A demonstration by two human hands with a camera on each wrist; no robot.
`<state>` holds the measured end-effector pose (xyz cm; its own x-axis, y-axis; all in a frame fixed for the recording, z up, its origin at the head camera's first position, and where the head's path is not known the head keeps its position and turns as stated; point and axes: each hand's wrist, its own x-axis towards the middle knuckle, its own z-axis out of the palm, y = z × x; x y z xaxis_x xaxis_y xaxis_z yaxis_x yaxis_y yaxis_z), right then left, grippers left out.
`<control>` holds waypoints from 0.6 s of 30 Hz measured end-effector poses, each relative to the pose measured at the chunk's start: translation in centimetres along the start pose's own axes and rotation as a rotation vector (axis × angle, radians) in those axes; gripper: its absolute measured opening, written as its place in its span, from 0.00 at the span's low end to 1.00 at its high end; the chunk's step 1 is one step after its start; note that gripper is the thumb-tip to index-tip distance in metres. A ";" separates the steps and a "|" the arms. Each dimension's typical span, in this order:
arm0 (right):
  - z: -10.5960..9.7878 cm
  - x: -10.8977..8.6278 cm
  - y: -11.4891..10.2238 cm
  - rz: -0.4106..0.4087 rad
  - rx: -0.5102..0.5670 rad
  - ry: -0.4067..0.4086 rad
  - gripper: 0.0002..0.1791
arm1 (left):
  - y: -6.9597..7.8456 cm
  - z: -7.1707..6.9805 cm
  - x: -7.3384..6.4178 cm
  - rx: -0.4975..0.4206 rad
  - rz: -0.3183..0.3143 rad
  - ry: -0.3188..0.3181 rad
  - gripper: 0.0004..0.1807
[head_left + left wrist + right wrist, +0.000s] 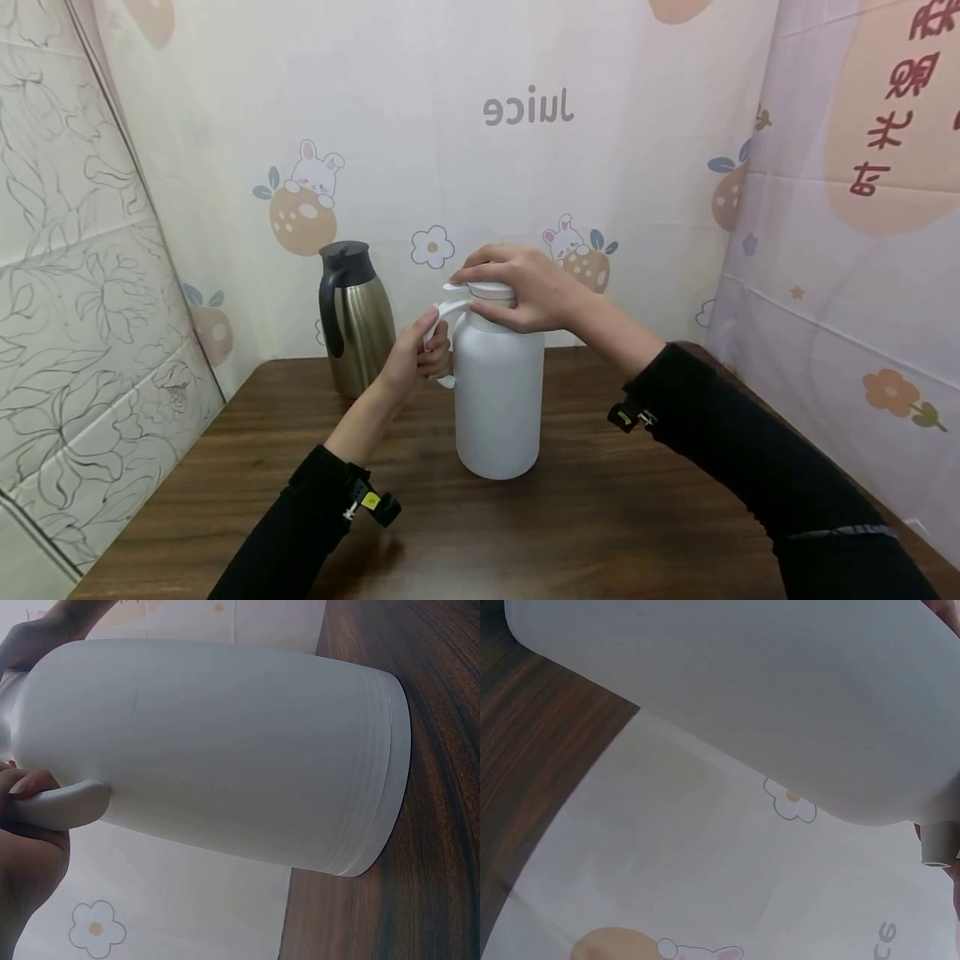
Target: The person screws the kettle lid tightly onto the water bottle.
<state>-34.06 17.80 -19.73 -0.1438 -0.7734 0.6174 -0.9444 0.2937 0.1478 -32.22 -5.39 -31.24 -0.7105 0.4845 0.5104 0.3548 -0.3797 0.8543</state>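
Note:
A white thermal jug (498,400) stands upright on the wooden table, in front of me. My left hand (422,350) grips its curved handle (75,806), fingers wrapped round and thumb up near the top. On the jug's top sits a white lid (491,291). From the right, my right hand (528,287) holds this lid, fingers laid across it and thumb at the side by the neck. The jug's body (727,690) fills the upper part of the right wrist view, where a short white spout-like piece (936,844) shows at the right edge.
Behind and left of the white jug stands a gold-brown metal jug (363,333) with a black lid and handle. The dark wooden table (480,533) ends at a printed cloth backdrop (420,167), with more cloth at both sides.

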 end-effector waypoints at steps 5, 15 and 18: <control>0.1 -0.1 -0.2 0.031 -0.015 0.010 0.19 | 0.0 0.0 0.1 -0.007 -0.002 -0.004 0.28; 0.6 0.2 -1.6 0.149 -0.135 0.036 0.16 | 0.1 0.2 -0.1 -0.023 -0.022 0.009 0.29; 0.7 0.4 -2.2 0.191 -0.177 0.034 0.16 | 0.2 0.2 -0.1 -0.021 -0.019 0.008 0.29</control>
<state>-32.25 16.41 -20.32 -0.3018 -0.6758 0.6725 -0.8339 0.5289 0.1573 -31.97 -5.31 -31.13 -0.7219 0.4855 0.4931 0.3281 -0.3872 0.8616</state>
